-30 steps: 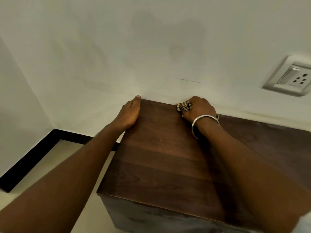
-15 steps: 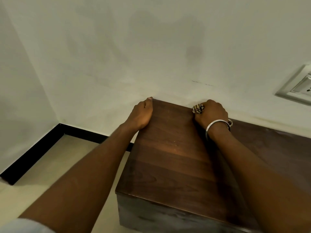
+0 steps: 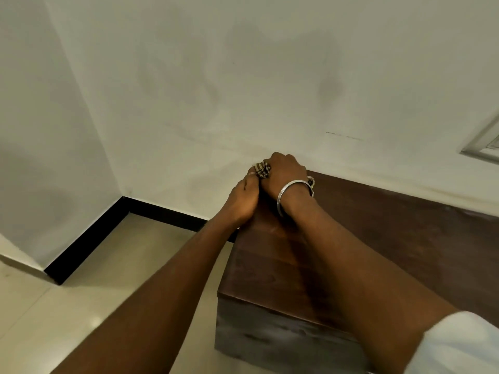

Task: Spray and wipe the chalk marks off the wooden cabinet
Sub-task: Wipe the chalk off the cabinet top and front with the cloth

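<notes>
The dark wooden cabinet (image 3: 391, 238) stands against the white wall, its top filling the right half of the view. My right hand (image 3: 283, 176), with a silver bangle on the wrist, is closed on a checked cloth (image 3: 262, 169) pressed at the cabinet's far left corner by the wall. My left hand (image 3: 243, 198) rests at the cabinet's left edge, right against the right hand and touching the cloth. I see no chalk marks on the visible wood. No spray bottle is in view.
A white wall socket (image 3: 486, 143) sits on the wall at the right edge. Beige floor tiles (image 3: 108, 279) lie left of the cabinet, with a black skirting board (image 3: 89, 238) along the wall corner.
My right hand slid the cloth left along the back edge to the cabinet's corner, meeting my left hand. The view shifted left, pushing the socket toward the frame's edge.
</notes>
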